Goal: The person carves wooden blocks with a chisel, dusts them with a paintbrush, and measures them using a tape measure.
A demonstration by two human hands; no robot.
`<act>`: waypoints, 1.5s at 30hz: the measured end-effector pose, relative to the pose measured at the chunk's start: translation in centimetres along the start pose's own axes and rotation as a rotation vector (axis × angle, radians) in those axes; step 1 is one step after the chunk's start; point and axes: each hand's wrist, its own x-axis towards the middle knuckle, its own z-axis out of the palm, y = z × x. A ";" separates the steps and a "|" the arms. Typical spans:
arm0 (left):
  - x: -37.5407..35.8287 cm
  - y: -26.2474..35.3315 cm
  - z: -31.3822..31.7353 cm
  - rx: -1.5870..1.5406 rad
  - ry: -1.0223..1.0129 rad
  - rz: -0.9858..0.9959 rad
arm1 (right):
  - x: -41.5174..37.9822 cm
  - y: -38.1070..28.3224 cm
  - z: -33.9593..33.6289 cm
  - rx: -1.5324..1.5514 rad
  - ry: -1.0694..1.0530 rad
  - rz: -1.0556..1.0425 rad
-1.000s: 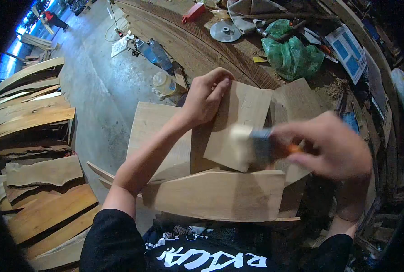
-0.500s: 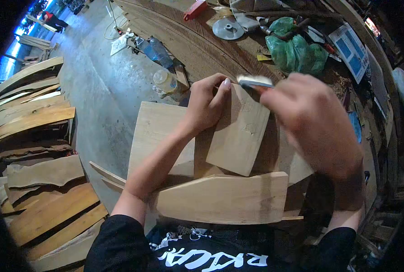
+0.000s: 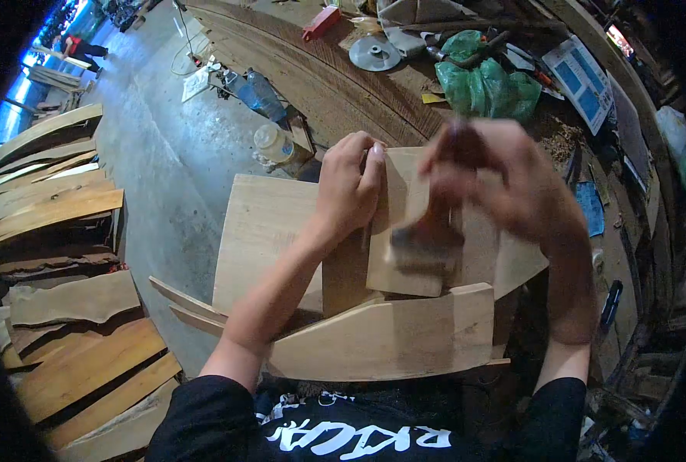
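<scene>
1. Currently I watch through the head camera as the left hand (image 3: 351,183) has its fingers curled in, pinching the upper left edge of a pale narrow board (image 3: 395,206).
2. That board slants down from the left fingers toward the torso, and I see it lying between the two hands.
3. On the other side, the fingers of the right hand (image 3: 508,173) are closed around the handle of a flat brush (image 3: 428,237); motion blurs both.
4. The brush head hangs below the right fingers, toward the torso, over the lower part of the narrow board; I cannot tell whether the bristles touch it.
5. Left of and below the left fingers, I make out a wide board (image 3: 260,231), partly behind the forearm.
6. Nearer the torso than either set of fingers lies a curved board (image 3: 389,335), its long side running crosswise.
7. Beyond the right fingers I find a crumpled green bag (image 3: 485,86), with a grey disc (image 3: 374,52) farther to its left.
8. Well beyond the left fingers, off to their left, stand a blue bottle (image 3: 260,96) and a whitish container (image 3: 274,144).
</scene>
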 end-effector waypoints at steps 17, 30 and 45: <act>-0.4 3.8 -4.6 -0.280 -0.378 0.056 | 4.3 6.5 2.1 0.249 -0.018 0.005; 1.2 3.1 -4.3 -0.234 0.075 0.139 | 3.9 15.0 3.3 -0.425 0.447 -0.081; -6.5 9.4 -7.8 -0.148 -0.633 0.223 | 3.8 14.3 4.4 -0.714 0.421 -0.016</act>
